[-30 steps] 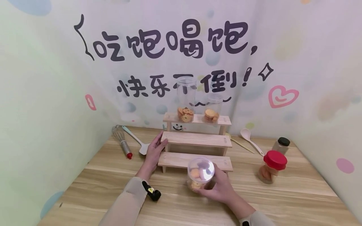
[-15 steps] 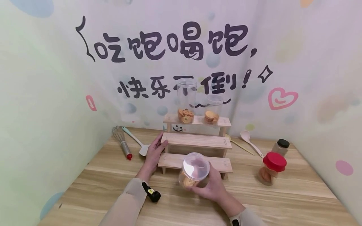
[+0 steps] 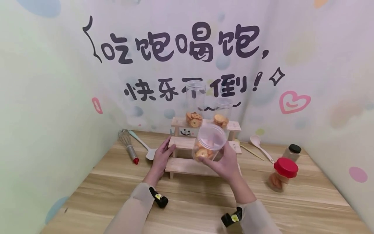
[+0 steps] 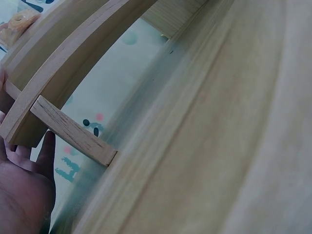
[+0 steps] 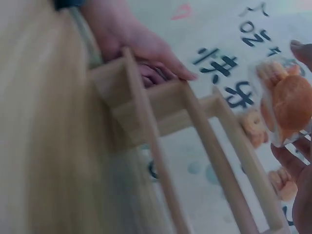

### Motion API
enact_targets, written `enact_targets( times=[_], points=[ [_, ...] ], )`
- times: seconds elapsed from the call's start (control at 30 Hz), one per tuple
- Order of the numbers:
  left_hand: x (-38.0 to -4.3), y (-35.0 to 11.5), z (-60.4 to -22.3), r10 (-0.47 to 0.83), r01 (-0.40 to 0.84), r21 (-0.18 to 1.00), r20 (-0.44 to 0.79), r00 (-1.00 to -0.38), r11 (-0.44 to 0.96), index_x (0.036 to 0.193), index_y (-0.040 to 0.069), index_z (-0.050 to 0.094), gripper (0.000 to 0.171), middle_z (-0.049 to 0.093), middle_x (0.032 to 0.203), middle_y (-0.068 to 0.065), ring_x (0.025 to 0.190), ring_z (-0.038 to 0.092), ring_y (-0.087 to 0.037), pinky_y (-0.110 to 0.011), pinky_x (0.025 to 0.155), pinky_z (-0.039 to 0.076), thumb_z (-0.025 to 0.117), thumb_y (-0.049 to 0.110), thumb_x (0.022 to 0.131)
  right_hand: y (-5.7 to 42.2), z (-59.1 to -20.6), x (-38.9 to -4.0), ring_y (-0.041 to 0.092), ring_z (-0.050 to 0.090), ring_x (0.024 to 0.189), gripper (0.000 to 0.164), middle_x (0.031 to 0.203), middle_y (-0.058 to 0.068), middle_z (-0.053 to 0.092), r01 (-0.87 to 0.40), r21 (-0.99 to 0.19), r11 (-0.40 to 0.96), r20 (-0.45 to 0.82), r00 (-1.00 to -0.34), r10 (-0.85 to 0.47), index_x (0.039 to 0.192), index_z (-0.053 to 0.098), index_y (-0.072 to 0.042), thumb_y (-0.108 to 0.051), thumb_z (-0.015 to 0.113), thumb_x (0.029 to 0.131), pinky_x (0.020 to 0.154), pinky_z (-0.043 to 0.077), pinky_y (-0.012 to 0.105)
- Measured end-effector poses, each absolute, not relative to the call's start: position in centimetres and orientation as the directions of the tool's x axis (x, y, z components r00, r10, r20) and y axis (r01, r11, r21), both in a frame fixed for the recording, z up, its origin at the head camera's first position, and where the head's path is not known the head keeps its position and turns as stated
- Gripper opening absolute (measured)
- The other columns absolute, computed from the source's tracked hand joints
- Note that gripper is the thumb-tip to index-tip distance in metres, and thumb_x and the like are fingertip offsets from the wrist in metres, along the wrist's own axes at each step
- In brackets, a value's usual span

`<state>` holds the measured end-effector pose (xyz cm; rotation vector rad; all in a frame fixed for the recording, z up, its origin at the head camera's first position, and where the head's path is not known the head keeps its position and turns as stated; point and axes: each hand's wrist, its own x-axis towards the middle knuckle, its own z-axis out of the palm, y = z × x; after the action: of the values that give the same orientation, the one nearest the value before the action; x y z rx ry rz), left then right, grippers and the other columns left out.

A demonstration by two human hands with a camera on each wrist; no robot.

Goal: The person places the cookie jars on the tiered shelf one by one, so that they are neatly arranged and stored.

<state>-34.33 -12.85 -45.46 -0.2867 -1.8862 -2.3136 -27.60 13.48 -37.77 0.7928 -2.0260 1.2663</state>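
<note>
Head view: jar [image 3: 208,143] held above wood-grain table [image 3: 187,201], pale lettered wall [image 3: 175,71] behind.

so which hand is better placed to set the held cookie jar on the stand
Probably the right hand: it holds the clear cookie jar by the three-tier wooden stand, while the left hand grips the stand's left end.

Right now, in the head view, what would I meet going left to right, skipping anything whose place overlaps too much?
Whisk, spatula, left hand, held cookie jar, right hand, pale spoon, red-lidded jar.
</note>
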Motion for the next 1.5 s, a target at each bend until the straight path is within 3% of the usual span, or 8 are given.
enact_targets(
  times=[0.1, 0.23, 0.5, 0.63, 0.83, 1.13, 1.3, 1.5],
  points=[
    [-34.5, -12.8, -45.8, 0.0, 0.238, 0.95, 0.243, -0.97, -0.201, 0.156, 0.02, 0.04, 0.064, 0.031, 0.162, 0.001, 0.148, 0.027, -0.015, -0.033, 0.117, 0.032, 0.067, 0.031, 0.099, 13.1, -36.8, -28.8, 0.02, 0.06, 0.119, 0.092, 0.134, 0.0, 0.061, -0.718, -0.575, 0.392, 0.737, -0.663, -0.133, 0.147, 0.046, -0.021, -0.029, 0.095, 0.069, 0.092, 0.057, 0.044],
    [-34.6, -12.8, -45.7, -0.02, 0.247, 0.947, 0.249, -0.968, -0.205, 0.155, 0.02, 0.042, 0.066, 0.033, 0.161, 0.001, 0.148, 0.029, -0.015, -0.034, 0.117, 0.033, 0.07, 0.033, 0.097, 12.2, -36.9, -30.3, 0.02, 0.059, 0.116, 0.085, 0.131, 0.0, 0.061, -0.626, -0.684, 0.373, 0.661, -0.749, -0.045, 0.144, 0.049, -0.024, -0.036, 0.093, 0.073, 0.093, 0.055, 0.051],
    [-34.4, -12.7, -45.7, -0.017, 0.242, 0.948, 0.243, -0.97, -0.208, 0.153, 0.024, 0.045, 0.062, 0.033, 0.161, 0.002, 0.147, 0.03, -0.015, -0.032, 0.116, 0.034, 0.069, 0.032, 0.097, 10.9, -38.2, -31.1, 0.022, 0.06, 0.115, 0.081, 0.125, 0.005, 0.061, -0.529, -0.792, 0.305, 0.568, -0.821, 0.052, 0.14, 0.047, -0.018, -0.037, 0.091, 0.074, 0.096, 0.055, 0.044],
    [-34.4, -12.7, -45.9, -0.019, 0.242, 0.946, 0.244, -0.97, -0.218, 0.152, 0.025, 0.046, 0.06, 0.036, 0.16, 0.001, 0.146, 0.033, -0.014, -0.032, 0.116, 0.035, 0.07, 0.031, 0.097, 10.5, -38.9, -31.3, 0.021, 0.058, 0.12, 0.08, 0.129, 0.005, 0.061, -0.517, -0.801, 0.303, 0.55, -0.835, 0.03, 0.141, 0.046, -0.016, -0.037, 0.089, 0.077, 0.097, 0.054, 0.042],
    [-34.6, -12.8, -45.9, -0.011, 0.251, 0.944, 0.254, -0.967, -0.216, 0.154, 0.02, 0.043, 0.065, 0.035, 0.16, -0.001, 0.147, 0.031, -0.015, -0.033, 0.117, 0.033, 0.07, 0.032, 0.097, 10.0, -39.2, -31.4, 0.02, 0.057, 0.12, 0.079, 0.131, 0.002, 0.059, -0.517, -0.789, 0.331, 0.546, -0.838, -0.006, 0.144, 0.044, -0.023, -0.043, 0.086, 0.08, 0.095, 0.053, 0.045],
    [-34.6, -12.7, -45.9, -0.017, 0.25, 0.942, 0.253, -0.967, -0.224, 0.153, 0.022, 0.045, 0.061, 0.035, 0.16, -0.001, 0.147, 0.031, -0.015, -0.033, 0.117, 0.034, 0.069, 0.029, 0.098, 9.7, -39.3, -31.5, 0.018, 0.06, 0.107, 0.07, 0.121, 0.001, 0.061, -0.51, -0.79, 0.34, 0.533, -0.845, -0.029, 0.136, 0.047, -0.026, -0.051, 0.082, 0.081, 0.084, 0.055, 0.041],
    [-34.6, -12.7, -46.0, -0.014, 0.246, 0.942, 0.249, -0.968, -0.229, 0.152, 0.023, 0.046, 0.061, 0.036, 0.16, 0.0, 0.146, 0.032, -0.014, -0.031, 0.116, 0.034, 0.07, 0.03, 0.097, 9.6, -39.2, -31.4, 0.018, 0.06, 0.11, 0.07, 0.122, 0.0, 0.06, -0.51, -0.789, 0.344, 0.533, -0.846, -0.032, 0.139, 0.046, -0.027, -0.05, 0.081, 0.083, 0.092, 0.053, 0.042],
    [-34.5, -12.7, -45.7, -0.019, 0.257, 0.941, 0.259, -0.966, -0.221, 0.155, 0.016, 0.042, 0.065, 0.035, 0.161, -0.004, 0.148, 0.03, -0.019, -0.034, 0.117, 0.033, 0.069, 0.03, 0.097, 9.5, -39.2, -31.5, 0.017, 0.059, 0.111, 0.068, 0.123, 0.0, 0.061, -0.516, -0.784, 0.344, 0.539, -0.842, -0.035, 0.14, 0.046, -0.027, -0.046, 0.081, 0.084, 0.095, 0.051, 0.043]
  ],
)
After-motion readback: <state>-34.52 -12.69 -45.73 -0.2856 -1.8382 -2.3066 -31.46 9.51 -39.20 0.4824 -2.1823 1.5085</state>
